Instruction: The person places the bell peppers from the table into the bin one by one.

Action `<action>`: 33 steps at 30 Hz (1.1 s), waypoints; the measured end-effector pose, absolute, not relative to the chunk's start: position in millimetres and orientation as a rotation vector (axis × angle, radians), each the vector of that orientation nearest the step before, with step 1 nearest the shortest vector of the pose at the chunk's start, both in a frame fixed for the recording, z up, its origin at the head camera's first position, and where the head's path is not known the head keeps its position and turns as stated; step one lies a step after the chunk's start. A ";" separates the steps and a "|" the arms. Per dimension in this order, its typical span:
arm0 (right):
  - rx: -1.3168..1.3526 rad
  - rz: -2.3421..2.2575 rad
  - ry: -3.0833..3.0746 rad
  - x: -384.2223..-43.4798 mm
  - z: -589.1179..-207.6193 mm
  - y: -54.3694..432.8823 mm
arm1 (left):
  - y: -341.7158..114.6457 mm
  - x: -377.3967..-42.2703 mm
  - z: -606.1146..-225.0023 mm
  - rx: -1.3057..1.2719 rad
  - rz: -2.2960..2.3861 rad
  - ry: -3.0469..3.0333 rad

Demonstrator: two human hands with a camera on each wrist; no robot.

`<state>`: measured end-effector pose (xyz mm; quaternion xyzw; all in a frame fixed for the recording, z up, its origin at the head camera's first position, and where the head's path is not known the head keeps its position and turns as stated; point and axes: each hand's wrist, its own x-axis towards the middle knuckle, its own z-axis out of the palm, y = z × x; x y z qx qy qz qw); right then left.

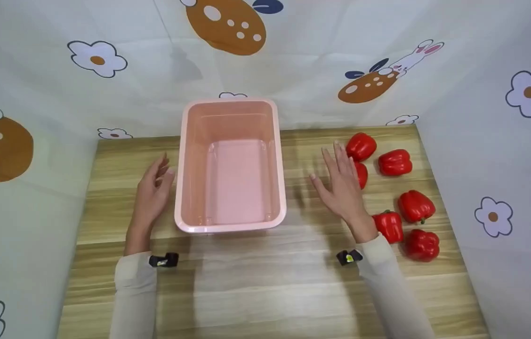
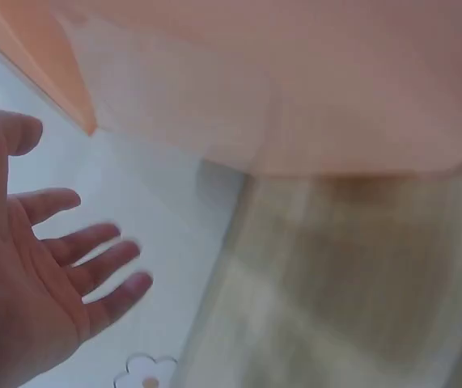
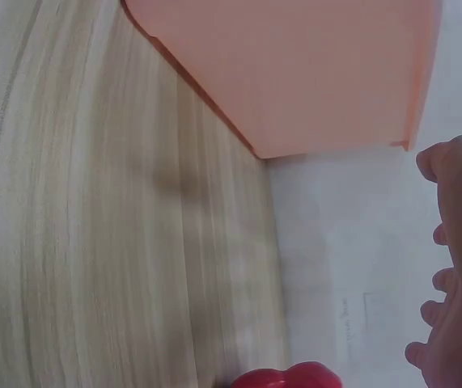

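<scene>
A pink plastic bin [image 1: 230,227] stands on the wooden table, its inside bare in the head view. Just left of it is my left hand [image 1: 152,190], fingers relaxed and apart from the bin wall [image 2: 214,89] in the left wrist view. My right hand [image 1: 343,190] hovers to the right of the bin with fingers spread, holding nothing. Partly behind that hand lies a red bell pepper [image 1: 362,175], with another bell pepper [image 1: 361,146] just beyond the fingertips. A bell pepper [image 1: 389,226] sits beside the right wrist. Whether the hand touches any pepper I cannot tell.
More red bell peppers lie along the table's right side: one at the back [image 1: 395,163], one midway [image 1: 416,206] and one nearer [image 1: 422,245]. A patterned cloth wall [image 1: 303,89] rises behind the table [image 1: 265,292] and on both sides.
</scene>
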<state>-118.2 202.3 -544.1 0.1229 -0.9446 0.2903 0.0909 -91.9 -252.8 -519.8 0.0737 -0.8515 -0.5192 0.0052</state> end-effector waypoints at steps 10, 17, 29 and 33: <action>0.358 0.939 -2.790 -109.8 -535.9 211.4 | -239.3 -105.4 -495.1 0.252 -1.787 -2.634; 0.360 1.038 -2.705 -105.6 -535.2 223.5 | -237.8 -103.6 -484.0 0.290 -1.920 -2.615; 0.322 1.110 -2.665 -92.8 -541.5 250.3 | -234.0 -104.3 -473.7 0.415 -2.212 -2.488; 0.264 1.113 -2.724 -84.2 -543.8 262.5 | -233.9 -104.8 -474.1 0.440 -2.290 -2.434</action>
